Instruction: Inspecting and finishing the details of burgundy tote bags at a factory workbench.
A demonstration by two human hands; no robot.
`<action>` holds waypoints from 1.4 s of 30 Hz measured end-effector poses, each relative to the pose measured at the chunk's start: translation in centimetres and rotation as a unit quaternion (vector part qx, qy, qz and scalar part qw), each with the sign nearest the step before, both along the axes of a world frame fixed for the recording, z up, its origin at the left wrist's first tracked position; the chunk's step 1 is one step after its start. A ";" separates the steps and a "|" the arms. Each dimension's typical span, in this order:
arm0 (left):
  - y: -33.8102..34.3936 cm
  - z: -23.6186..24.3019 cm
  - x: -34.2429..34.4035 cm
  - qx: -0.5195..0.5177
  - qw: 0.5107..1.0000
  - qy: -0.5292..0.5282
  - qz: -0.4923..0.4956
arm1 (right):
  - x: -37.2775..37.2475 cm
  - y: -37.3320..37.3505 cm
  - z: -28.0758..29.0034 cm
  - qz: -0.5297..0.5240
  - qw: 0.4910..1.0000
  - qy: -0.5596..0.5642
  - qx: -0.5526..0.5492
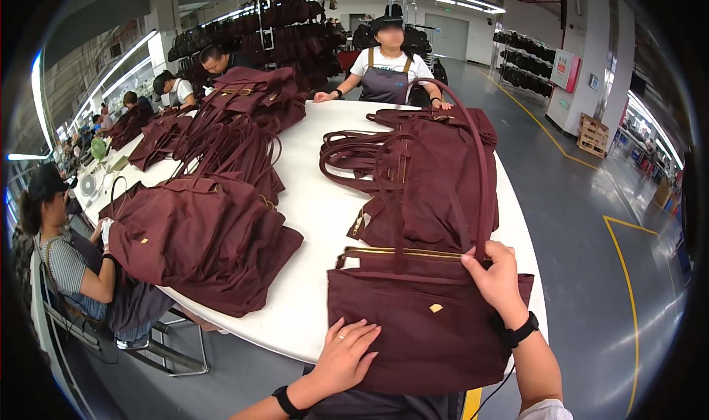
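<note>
A dark maroon tote bag (413, 339) lies in front of me at the near edge of the table, with a gold zipper (413, 253) along its top edge and a small gold tag (436, 308) on its front. Flat on the bag's lower left front rests my left hand (346, 355), fingers stretched out. My right hand (493, 274) is closed at the top right corner, thumb and fingers gripping the bag by the base of its strap. That long maroon strap (478, 169) arches up and away from me. Inside the bag is out of sight.
Beyond my bag, a stack of maroon bags (436, 176) lies on the white table (306, 191); a larger heap (199, 235) lies left. A seated person (70, 250) works at the left edge, another person (388, 73) stands at the far end. Grey floor (583, 272) runs right.
</note>
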State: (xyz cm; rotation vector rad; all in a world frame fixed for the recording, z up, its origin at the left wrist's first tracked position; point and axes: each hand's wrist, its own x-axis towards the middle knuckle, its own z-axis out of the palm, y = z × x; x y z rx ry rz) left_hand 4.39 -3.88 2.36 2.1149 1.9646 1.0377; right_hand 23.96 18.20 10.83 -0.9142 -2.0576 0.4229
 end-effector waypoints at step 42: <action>8.2 1.2 2.0 -0.283 0.611 -0.739 0.017 | 5.2 -10.4 -1.7 0.321 0.873 -0.345 0.121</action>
